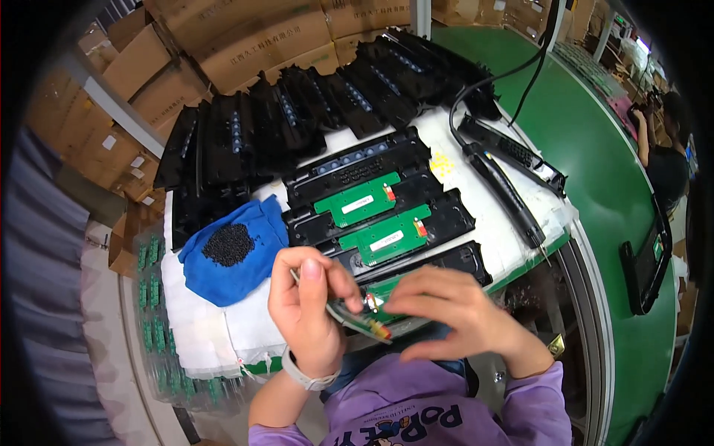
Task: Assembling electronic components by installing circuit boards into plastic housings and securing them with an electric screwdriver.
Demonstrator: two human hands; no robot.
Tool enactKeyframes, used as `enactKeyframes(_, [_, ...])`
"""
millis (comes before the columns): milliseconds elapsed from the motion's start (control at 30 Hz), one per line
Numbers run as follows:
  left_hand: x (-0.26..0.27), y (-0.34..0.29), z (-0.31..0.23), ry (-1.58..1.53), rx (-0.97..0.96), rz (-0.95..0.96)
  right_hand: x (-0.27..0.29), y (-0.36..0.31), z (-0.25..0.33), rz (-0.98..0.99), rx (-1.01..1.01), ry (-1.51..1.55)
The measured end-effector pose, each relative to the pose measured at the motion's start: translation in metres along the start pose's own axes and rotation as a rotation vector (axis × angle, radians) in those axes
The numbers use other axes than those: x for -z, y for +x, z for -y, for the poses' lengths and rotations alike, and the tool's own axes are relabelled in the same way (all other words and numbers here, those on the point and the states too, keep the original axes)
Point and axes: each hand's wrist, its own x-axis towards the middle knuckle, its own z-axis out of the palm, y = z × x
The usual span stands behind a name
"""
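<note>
My left hand (303, 301) grips a small green circuit board (364, 318) by its left end, thumb on top. My right hand (454, 308) closes over the board's right side from above. The board is held just in front of a row of black plastic housings (439, 215) lying on the white work surface. Two of those housings each carry a green circuit board (358, 199) seated in them; a second seated board (387, 234) lies just behind my hands.
A blue cloth (256, 223) with a heap of small black screws (227, 244) lies left of the housings. Stacked black housings (297, 111) fill the back. Green boards (149, 290) stand at the left edge. A green conveyor belt (587, 149) runs on the right, with another person (666, 156) beyond.
</note>
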Motion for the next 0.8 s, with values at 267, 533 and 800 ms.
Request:
enactKeyframes(267, [0.005, 0.041, 0.012, -0.040, -0.152, 0.119, -0.009, 0.037, -0.012, -0.247, -0.072, -0.112])
enactKeyframes(533, [0.079, 0.117, 0.016, 1.519, -0.558, 0.543, 0.029, 0.099, -0.103, -0.101, 0.281, -0.769])
enactKeyframes(800, [0.098, 0.136, 0.028, 1.309, -0.290, 0.555, 0.015, 0.133, -0.154, 0.232, 0.484, -0.981])
